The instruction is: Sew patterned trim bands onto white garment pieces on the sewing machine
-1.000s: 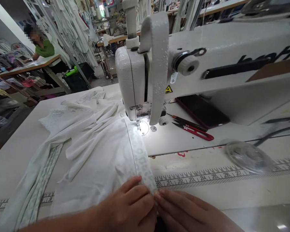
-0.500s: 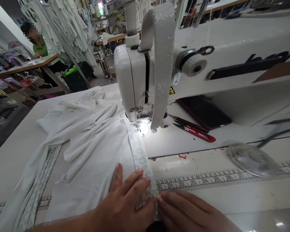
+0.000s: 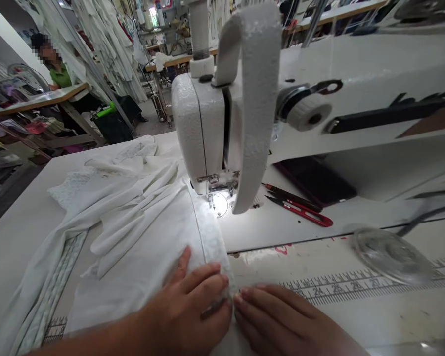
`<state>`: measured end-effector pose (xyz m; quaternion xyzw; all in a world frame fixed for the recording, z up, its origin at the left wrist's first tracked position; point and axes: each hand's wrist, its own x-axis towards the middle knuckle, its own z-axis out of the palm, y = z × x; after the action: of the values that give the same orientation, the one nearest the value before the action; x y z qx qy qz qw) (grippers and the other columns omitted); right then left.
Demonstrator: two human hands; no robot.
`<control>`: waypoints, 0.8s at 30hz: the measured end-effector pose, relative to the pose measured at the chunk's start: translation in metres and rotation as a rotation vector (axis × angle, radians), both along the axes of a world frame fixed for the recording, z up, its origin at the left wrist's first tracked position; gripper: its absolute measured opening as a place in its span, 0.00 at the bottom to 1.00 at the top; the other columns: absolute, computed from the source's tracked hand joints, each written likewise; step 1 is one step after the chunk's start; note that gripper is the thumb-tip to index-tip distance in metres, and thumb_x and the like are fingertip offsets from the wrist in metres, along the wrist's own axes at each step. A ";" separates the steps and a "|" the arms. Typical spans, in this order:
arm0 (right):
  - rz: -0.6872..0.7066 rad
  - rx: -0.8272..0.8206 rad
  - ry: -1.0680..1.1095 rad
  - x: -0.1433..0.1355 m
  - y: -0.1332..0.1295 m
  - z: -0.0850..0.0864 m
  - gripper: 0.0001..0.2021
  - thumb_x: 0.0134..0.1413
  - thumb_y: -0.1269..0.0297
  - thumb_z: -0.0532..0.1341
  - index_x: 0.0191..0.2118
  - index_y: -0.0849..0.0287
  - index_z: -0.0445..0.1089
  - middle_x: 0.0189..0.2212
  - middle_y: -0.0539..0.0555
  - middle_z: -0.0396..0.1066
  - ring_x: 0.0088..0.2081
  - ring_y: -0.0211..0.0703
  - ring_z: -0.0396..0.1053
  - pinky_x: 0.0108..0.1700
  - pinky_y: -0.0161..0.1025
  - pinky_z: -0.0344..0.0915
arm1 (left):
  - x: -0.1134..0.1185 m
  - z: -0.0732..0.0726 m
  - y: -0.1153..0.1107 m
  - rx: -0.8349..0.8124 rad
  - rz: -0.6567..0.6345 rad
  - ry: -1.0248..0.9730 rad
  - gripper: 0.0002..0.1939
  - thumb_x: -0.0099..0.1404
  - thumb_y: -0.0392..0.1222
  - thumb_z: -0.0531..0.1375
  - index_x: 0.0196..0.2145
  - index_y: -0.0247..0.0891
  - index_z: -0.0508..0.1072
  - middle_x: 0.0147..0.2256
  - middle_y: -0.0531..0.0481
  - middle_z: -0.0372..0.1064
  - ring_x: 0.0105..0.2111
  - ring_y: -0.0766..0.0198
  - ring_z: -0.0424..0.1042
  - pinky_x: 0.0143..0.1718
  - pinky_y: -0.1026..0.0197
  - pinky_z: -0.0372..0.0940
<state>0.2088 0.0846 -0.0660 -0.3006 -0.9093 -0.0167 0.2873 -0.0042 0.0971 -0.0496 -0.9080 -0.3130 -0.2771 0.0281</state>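
Right hand [image 3: 282, 316] covers more ruler [image 3: 348, 286] than before, grip unclear; left hand [image 3: 193, 301], fingers spread, lies on garment [image 3: 144, 247]; patterned band [image 3: 212, 241] runs from lower centre up to presser foot [image 3: 210, 200].

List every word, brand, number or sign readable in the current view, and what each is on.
"24", "25", "26", "27": on the ruler strip along the table's near side.
The number left of "24": too blurred and partly covered by the right hand.
Dark lettering on the sewing machine: partly covered by a black strip, not readable.
Ruler markings at lower left: too unclear to read.
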 end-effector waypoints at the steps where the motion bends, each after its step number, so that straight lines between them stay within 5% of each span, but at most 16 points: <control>1: 0.001 0.001 0.001 0.000 0.004 0.001 0.19 0.67 0.75 0.45 0.41 0.56 0.73 0.41 0.47 0.77 0.45 0.37 0.70 0.53 0.37 0.64 | -0.002 0.002 0.004 -0.013 -0.014 0.016 0.05 0.63 0.32 0.59 0.35 0.38 0.75 0.41 0.47 0.75 0.47 0.57 0.71 0.63 0.39 0.49; 10: 0.058 0.036 -0.050 -0.005 0.042 0.006 0.19 0.69 0.70 0.44 0.42 0.57 0.73 0.44 0.47 0.76 0.47 0.38 0.69 0.52 0.39 0.62 | -0.020 0.018 0.043 -0.205 -0.235 0.171 0.11 0.66 0.31 0.54 0.45 0.32 0.71 0.44 0.44 0.72 0.51 0.58 0.67 0.65 0.43 0.46; 24: 0.163 -0.168 -0.216 -0.006 0.090 0.030 0.14 0.60 0.67 0.54 0.49 0.58 0.69 0.48 0.56 0.72 0.49 0.49 0.67 0.48 0.45 0.67 | -0.024 0.019 0.097 -0.169 -0.274 0.162 0.10 0.67 0.31 0.53 0.43 0.33 0.72 0.40 0.46 0.74 0.43 0.61 0.71 0.59 0.51 0.60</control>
<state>0.2027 0.1747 -0.0357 -0.2451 -0.9545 0.0507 0.1623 -0.0287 0.1937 -0.0309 -0.9606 -0.2053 -0.1771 -0.0615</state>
